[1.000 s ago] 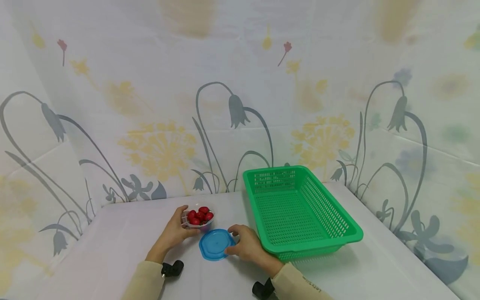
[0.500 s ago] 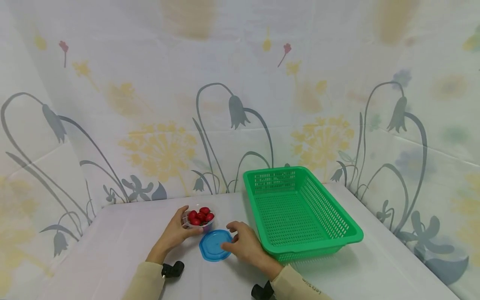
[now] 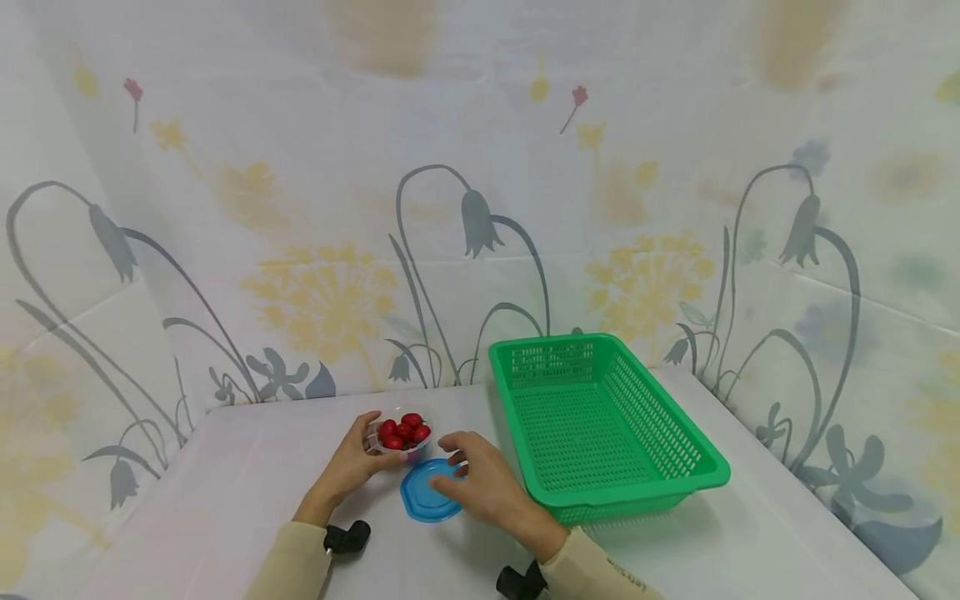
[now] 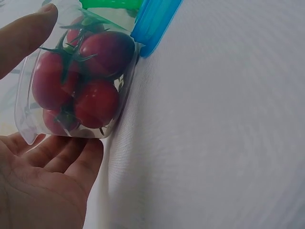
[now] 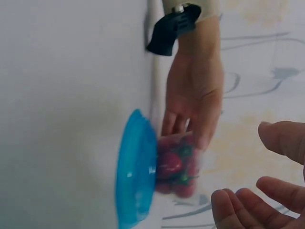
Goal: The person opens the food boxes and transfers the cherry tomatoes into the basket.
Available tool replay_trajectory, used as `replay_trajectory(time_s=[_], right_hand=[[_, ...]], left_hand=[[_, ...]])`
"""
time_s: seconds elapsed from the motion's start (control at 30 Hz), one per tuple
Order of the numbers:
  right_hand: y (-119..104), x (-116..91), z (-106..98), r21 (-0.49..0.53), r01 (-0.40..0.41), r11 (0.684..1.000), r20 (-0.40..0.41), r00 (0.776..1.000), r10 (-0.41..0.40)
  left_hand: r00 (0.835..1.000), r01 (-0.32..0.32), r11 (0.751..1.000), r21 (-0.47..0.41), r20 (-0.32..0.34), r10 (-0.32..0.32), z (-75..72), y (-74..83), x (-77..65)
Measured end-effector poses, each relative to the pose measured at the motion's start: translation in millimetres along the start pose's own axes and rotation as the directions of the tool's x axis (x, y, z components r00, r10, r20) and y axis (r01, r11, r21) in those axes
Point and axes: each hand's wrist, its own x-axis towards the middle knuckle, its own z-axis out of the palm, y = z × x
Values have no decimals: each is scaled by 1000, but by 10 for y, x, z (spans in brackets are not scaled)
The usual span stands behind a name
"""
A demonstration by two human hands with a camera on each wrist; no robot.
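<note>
A clear plastic container [image 4: 26, 114] of red cherry tomatoes [image 4: 97, 102] with green stems stands on the table in the middle of the head view. My left hand [image 3: 351, 460] grips it from the left, thumb on the near side and fingers on the far side. Just in front of it lies a blue lid [image 3: 426, 502], flat on the cloth. Over the lid's right edge my right hand [image 3: 491, 490] hovers with nothing in it, its fingers loosely bent and thumb apart. The right wrist view shows a gap between these fingers [image 5: 224, 207] and the lid.
Right beside my right hand stands a large green plastic basket [image 3: 606, 497] with slotted walls and nothing inside. A white cloth [image 3: 405, 558] covers the table. Behind hangs a floral backdrop [image 3: 330, 308].
My right hand has lifted off the lid's right edge and moved up and left toward the container. My left hand and the container stay nearly as they were; the lid too.
</note>
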Motion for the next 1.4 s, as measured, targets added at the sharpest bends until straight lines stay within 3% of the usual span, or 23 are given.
replay_trajectory(time_s=[0.23,0.5,0.67,0.93,1.2,1.4], right_hand=[[-317,53,-95,-130,57,990,19,998,-55],[-566,254,-314,-286,159,945,60,987,-148],[-634,450,-404,-250,173,953,161,978,-135],[-540,755,-413,-211,206,956,320,938,-131],[-309,1095,-379,-244,198,949,342,934,-106],[-197,1219,-327,-252,167,953,375,925,-63]], left_hand=[[1000,4,1000,-30,4,-4,-15,-2,1],[1000,12,999,-38,4,-12,-26,-4,-3],[999,36,999,-22,3,-36,-27,-28,-3],[999,47,999,-5,1,-47,-1,-33,22],[999,35,999,-4,-7,-36,25,-37,37],[999,43,999,10,-14,-43,17,-16,38]])
